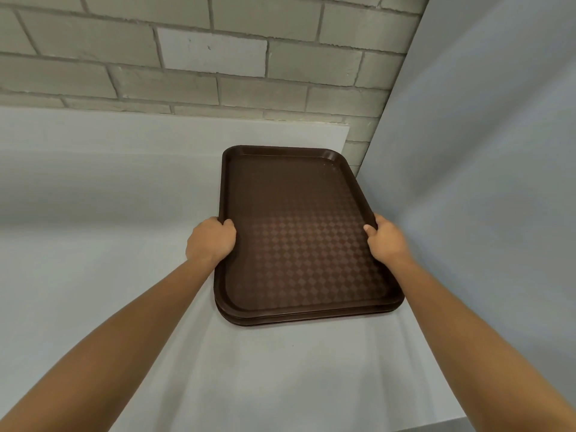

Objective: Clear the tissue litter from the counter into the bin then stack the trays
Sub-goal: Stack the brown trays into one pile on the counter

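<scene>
On the pale grey tabletop, toward its far right corner: a stack of trays, dark brown, rectangular with rounded corners, long sides running near to far. Visible as layered rims along the near edge and the near left corner; exact count hard to tell. Uppermost, the top tray, nested on the rest and roughly lined up with them, floor patterned in a small diamond weave, catching light in the near half.

Gripped at both long sides, about midway along. At the left rim, the left hand: fingers curled round the edge, thumb hooked over the rim, back of the hand facing up. At the right rim, the right hand: likewise closed round the edge, thumb on top with its nail showing, fingers tucked beneath and out of sight. Both forearms bare, reaching in from the near corners of the view.

Lifted slightly or resting fully on the trays below: cannot tell.

Beyond the stack, at the far side, a brick wall of pale grey-green blocks, one block lighter than its neighbours. Against its foot on the left, a pale board, upright behind the tabletop. On the right, just beside the trays, a plain grey panel rising along the tabletop's right edge.
</scene>
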`<state>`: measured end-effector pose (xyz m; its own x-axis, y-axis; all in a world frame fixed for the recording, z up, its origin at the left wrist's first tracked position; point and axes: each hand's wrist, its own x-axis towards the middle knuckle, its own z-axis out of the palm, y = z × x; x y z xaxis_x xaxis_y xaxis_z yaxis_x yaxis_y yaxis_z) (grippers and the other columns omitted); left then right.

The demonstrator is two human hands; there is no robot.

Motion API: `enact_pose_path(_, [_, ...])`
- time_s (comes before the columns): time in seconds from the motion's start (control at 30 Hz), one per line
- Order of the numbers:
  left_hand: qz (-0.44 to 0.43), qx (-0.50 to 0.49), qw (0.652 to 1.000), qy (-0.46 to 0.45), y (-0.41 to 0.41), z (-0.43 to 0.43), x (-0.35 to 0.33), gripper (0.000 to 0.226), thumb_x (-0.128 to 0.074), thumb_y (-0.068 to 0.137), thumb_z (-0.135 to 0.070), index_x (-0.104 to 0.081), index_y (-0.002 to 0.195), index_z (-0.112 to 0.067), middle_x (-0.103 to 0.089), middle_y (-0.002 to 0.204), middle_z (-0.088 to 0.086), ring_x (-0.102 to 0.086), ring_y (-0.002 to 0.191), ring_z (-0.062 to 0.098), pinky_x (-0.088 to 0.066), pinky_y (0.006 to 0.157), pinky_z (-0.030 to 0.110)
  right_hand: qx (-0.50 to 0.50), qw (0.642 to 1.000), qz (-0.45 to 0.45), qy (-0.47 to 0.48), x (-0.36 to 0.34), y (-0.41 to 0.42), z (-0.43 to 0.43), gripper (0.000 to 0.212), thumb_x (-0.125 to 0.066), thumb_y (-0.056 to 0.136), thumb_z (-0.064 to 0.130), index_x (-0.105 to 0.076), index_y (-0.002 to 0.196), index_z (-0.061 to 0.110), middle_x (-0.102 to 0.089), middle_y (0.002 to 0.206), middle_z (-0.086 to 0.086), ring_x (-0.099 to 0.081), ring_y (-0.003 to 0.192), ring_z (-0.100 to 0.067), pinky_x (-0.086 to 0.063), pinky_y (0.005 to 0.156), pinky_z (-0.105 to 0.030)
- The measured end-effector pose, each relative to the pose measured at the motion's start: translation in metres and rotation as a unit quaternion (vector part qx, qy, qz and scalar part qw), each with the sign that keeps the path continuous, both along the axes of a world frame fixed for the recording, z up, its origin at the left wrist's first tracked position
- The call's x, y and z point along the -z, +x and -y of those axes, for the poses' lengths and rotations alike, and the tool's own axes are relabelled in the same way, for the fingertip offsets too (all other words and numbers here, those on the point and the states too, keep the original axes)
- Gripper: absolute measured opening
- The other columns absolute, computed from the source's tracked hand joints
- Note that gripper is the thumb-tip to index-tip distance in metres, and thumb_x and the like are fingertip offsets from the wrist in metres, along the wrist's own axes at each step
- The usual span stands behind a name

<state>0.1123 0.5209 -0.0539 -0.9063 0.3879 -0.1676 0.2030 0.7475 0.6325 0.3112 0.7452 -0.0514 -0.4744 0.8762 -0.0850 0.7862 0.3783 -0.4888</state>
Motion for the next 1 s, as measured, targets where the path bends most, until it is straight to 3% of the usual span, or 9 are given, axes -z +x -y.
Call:
enact_pose_path(0.2, [-0.014,0.001,1.0,0.007,0.008,0.007,0.002,0.039,-0.034,0.1,-0.029,-0.058,0.118,-0.005,-0.061,0.118,0.015,-0.059,0.105,0.032,-0.047,0.091,0.039,0.011,0.995,0.063,0.075,0.006,0.01,0.008,0.04,-0.031,0.101,0.032,-0.045,0.128,0.005,-0.055,0.124,-0.017,-0.053,0.112,-0.035,-0.045,0.087,-0.041])
enact_pose_path(0.5, [-0.018,-0.017,1.0,0.009,0.006,0.005,0.003,0.037,-0.036,0.099,-0.028,-0.058,0.117,-0.005,-0.062,0.116,0.015,-0.06,0.104,0.032,-0.048,0.091,0.04,0.0,0.994,0.082,0.078,0.003,0.002,0.007,0.036,-0.029,0.102,0.03,-0.041,0.127,0.006,-0.057,0.119,-0.019,-0.055,0.106,-0.036,-0.043,0.078,-0.039])
enact_pose_path(1.0, [0.004,-0.006,1.0,0.013,-0.001,0.008,0.003,0.039,-0.036,0.098,-0.033,-0.058,0.119,-0.007,-0.062,0.116,0.012,-0.059,0.102,0.03,-0.048,0.089,0.039,-0.01,0.997,0.059,0.043,0.006,0.0,0.0,0.038,-0.033,0.101,0.033,-0.045,0.122,0.003,-0.057,0.118,-0.019,-0.055,0.106,-0.036,-0.046,0.084,-0.042])
